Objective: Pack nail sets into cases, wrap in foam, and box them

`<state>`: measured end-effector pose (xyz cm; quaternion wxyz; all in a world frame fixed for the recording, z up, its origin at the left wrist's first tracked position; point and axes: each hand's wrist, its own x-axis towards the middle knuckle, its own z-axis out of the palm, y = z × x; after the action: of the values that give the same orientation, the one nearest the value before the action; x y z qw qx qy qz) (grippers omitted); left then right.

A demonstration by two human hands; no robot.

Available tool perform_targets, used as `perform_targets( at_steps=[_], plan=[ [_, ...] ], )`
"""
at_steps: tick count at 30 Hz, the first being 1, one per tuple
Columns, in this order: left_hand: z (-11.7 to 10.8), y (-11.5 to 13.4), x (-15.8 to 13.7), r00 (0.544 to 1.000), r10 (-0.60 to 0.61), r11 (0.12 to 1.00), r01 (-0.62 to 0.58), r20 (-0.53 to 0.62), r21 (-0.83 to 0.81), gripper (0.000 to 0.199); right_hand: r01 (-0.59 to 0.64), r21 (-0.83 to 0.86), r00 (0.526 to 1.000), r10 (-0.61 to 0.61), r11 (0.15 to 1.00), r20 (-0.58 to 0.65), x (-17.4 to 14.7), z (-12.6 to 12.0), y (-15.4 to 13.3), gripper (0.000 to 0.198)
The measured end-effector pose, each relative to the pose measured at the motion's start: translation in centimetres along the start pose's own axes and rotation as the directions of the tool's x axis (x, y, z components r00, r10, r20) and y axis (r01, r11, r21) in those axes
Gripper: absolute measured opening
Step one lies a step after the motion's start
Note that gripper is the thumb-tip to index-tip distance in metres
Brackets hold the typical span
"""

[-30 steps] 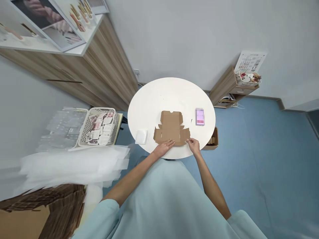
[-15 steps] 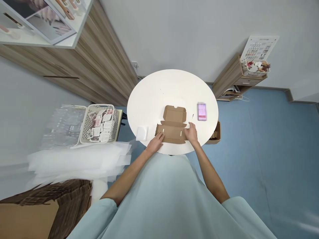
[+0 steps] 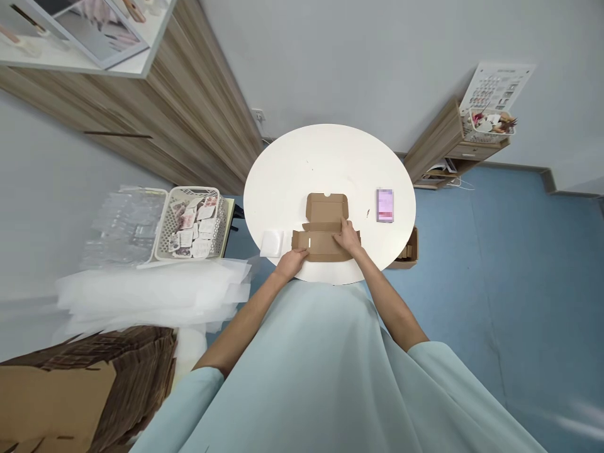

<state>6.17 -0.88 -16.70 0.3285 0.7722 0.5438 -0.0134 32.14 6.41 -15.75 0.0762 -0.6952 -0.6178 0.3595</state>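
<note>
An unfolded brown cardboard box (image 3: 325, 245) lies on the white round table, its lid panel (image 3: 327, 206) spread out toward the wall. At the box's near left corner, my left hand (image 3: 291, 263) grips the front edge with its fingers closed. My right hand (image 3: 349, 240) reaches over the right part of the box, thumb and fingers apart, fingertips touching it near the crease below the lid. It covers the slot on that side. A flat white square packet (image 3: 272, 243) rests on the table left of the box.
A phone (image 3: 384, 206) lies on the right of the white table (image 3: 278, 170). To the left stand a basket of cards (image 3: 191, 226), clear plastic packs (image 3: 125, 223), white foam sheets (image 3: 151, 289) and stacked cardboard (image 3: 132, 384). An open carton (image 3: 409, 250) sits below the table's right edge.
My right hand has moved from the box's right edge inward and toward the lid crease. The near flap no longer lies out flat. My left hand has shifted slightly to the front edge.
</note>
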Motion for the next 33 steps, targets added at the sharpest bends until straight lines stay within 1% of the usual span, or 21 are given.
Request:
perform_targets(
  at_steps=[1, 3, 7, 9, 11, 12, 15, 16, 18, 22, 24, 27, 30, 33],
  plan=[
    [-0.1, 0.0, 0.1, 1.000, -0.009, 1.000, 0.009, -0.011, -0.009, 0.045, 0.019, 0.002, 1.000, -0.019, 1.000, 0.008, -0.1, 0.1, 0.1, 0.080],
    [-0.2, 0.1, 0.3, 0.998, -0.049, 0.998, 0.048, -0.047, -0.030, 0.043, 0.037, 0.000, 0.999, -0.037, 0.999, 0.032, -0.6, 0.1, 0.2, 0.090],
    [-0.3, 0.5, 0.6, 0.976, -0.190, 0.979, 0.181, -0.108, -0.095, 0.038, 0.077, -0.052, 0.990, -0.070, 0.996, 0.126, -2.2, -0.1, 0.7, 0.122],
    [-0.4, 0.8, 0.7, 0.962, -0.245, 0.966, 0.231, -0.120, -0.116, 0.035, 0.110, -0.059, 0.978, -0.097, 0.992, 0.187, -3.2, -0.2, 1.2, 0.133],
    [-0.6, 1.1, 0.8, 0.946, -0.299, 0.950, 0.282, -0.127, -0.136, 0.035, 0.133, -0.045, 0.968, -0.120, 0.990, 0.222, -3.9, -0.2, 1.7, 0.137],
    [-0.7, 1.3, 0.9, 0.936, -0.327, 0.940, 0.308, -0.130, -0.150, 0.038, 0.137, -0.038, 0.966, -0.125, 0.990, 0.228, -4.1, -0.2, 1.9, 0.137],
    [-1.5, 1.6, 1.5, 0.915, -0.382, 0.917, 0.357, -0.131, -0.178, 0.061, 0.130, -0.036, 0.969, -0.119, 0.991, 0.218, -4.3, -0.1, 2.2, 0.133],
    [-1.8, 1.6, 1.8, 0.917, -0.380, 0.919, 0.359, -0.124, -0.165, 0.067, 0.126, -0.040, 0.970, -0.115, 0.991, 0.214, -4.2, -0.1, 2.2, 0.131],
    [-2.3, 1.7, 2.4, 0.933, -0.346, 0.936, 0.337, -0.099, -0.101, 0.068, 0.118, -0.045, 0.972, -0.107, 0.992, 0.209, -4.0, -0.1, 2.1, 0.130],
    [-2.5, 2.2, 3.6, 0.961, -0.271, 0.960, 0.274, -0.050, 0.064, 0.048, 0.118, -0.053, 0.973, -0.104, 0.992, 0.206, -3.7, -0.2, 2.0, 0.128],
    [-2.3, 2.6, 3.9, 0.963, -0.268, 0.956, 0.270, -0.033, 0.113, 0.037, 0.124, -0.075, 0.972, -0.106, 0.989, 0.209, -3.6, -0.1, 2.1, 0.127],
    [-1.9, 3.1, 3.8, 0.965, -0.260, 0.953, 0.260, -0.021, 0.157, 0.029, 0.134, -0.103, 0.972, -0.110, 0.986, 0.209, -3.5, 0.1, 2.3, 0.127],
    [-1.4, 3.1, 3.3, 0.971, -0.237, 0.954, 0.237, -0.024, 0.185, 0.028, 0.137, -0.107, 0.973, -0.113, 0.985, 0.202, -3.5, 0.3, 2.4, 0.127],
    [-0.9, 2.8, 2.4, 0.973, -0.227, 0.960, 0.230, -0.037, 0.162, 0.039, 0.144, -0.107, 0.971, -0.120, 0.984, 0.204, -3.4, 0.5, 2.6, 0.129]
  ],
)
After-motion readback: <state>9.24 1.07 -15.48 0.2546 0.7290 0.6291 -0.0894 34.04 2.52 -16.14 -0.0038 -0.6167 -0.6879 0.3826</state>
